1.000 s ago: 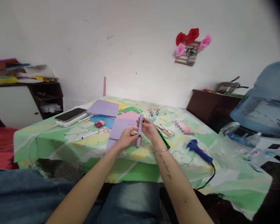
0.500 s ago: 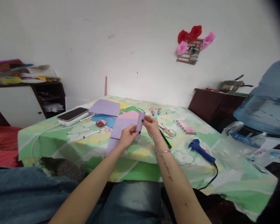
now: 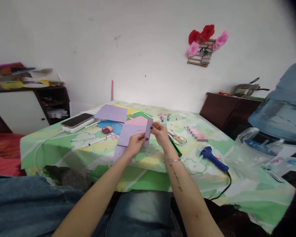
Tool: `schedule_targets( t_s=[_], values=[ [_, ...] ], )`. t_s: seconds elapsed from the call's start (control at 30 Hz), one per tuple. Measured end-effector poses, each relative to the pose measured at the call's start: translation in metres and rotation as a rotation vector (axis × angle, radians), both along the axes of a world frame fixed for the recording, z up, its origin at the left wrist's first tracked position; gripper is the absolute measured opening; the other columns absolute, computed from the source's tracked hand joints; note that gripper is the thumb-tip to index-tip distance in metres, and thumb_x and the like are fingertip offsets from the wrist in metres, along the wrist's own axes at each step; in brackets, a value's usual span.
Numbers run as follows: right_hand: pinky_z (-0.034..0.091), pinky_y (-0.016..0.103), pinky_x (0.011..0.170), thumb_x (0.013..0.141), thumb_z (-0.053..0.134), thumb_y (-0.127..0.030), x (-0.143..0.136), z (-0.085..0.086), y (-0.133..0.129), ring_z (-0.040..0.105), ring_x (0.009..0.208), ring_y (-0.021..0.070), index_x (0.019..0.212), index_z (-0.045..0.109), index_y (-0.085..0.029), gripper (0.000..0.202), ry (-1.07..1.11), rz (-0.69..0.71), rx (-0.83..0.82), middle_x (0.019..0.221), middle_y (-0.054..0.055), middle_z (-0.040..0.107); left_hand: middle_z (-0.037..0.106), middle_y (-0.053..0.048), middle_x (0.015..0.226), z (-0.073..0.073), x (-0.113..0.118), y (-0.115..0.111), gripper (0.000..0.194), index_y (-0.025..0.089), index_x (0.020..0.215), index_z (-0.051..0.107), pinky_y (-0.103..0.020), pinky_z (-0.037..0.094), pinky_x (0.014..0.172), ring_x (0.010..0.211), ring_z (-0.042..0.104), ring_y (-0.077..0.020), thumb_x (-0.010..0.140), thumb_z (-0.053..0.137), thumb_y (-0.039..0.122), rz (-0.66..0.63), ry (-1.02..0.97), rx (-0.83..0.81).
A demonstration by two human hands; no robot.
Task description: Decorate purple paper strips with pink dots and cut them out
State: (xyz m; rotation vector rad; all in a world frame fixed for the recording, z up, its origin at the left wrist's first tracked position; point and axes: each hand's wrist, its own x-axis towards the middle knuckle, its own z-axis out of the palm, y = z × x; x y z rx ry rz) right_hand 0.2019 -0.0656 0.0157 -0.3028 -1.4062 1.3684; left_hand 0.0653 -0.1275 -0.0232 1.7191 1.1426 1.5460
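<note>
A purple paper roll [image 3: 148, 129] stands nearly upright between my two hands, above the near middle of the table. My left hand [image 3: 136, 143] pinches its lower left side. My right hand [image 3: 160, 132] has its thumb and fingers closed on the upper right side. Flat purple sheets [image 3: 129, 134] lie just behind and left of my left hand, partly covered by it. Gold-handled scissors [image 3: 179, 140] and a black and green cutter knife [image 3: 175, 146] lie right of my right wrist.
A blue glue gun [image 3: 213, 158] with a black cord lies at the right. At the left are a phone on a white block [image 3: 77, 121], pens [image 3: 96, 141] and a dark red round object [image 3: 107, 130]. More coloured paper [image 3: 112, 113] lies behind. A large water bottle [image 3: 278, 105] stands far right.
Both hands keep their hold on the purple paper roll, which stays almost in the same place. The view has shifted very slightly.
</note>
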Motion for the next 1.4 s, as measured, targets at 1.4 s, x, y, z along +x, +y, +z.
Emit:
schedule_targets(
  t_s=[1.4],
  values=[
    [0.058,0.037,0.065,0.054,0.082,-0.021,-0.007,0.001,-0.007,0.071,0.067,0.0232,0.073,0.054,-0.019,0.034,0.109,0.011,-0.177,0.065,0.002,0.071,0.06,-0.001,0.083,0.007,0.004,-0.014,0.024,0.013,0.103,0.056,-0.023,0.05,0.055,0.062,0.056,-0.0087,0.089,0.055,0.032,-0.468,-0.207,-0.303]
  ],
)
